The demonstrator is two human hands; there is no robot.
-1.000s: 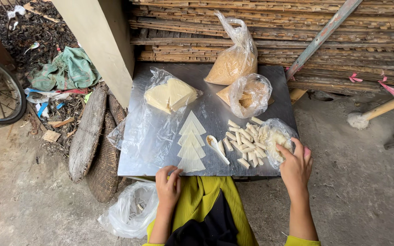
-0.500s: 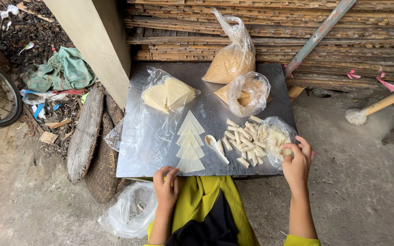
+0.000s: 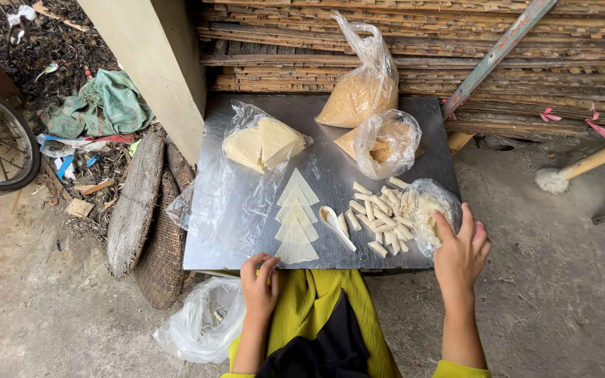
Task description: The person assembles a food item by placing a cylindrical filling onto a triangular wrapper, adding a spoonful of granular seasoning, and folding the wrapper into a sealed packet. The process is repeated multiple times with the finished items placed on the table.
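Metal desk (image 3: 246, 238) carrying triangular wrappers (image 3: 295, 217) at centre; rolled pieces (image 3: 379, 224) at three o'clock. Right hand (image 3: 460, 248), fingers loosely curled on the clear bag (image 3: 428, 210): steady it gently. Left hand (image 3: 259, 280), fingers pinched together, holds nothing visible, at six o'clock.

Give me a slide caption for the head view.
Right hand reaches into a plastic bag beside rolled pastries; left hand rests at the metal table edge.

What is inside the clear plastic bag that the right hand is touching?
The right hand rests on the clear plastic bag. Through the plastic, a pale, crumbly or shredded filling shows. The hand covers the bag's near side, so what lies there cannot be seen.
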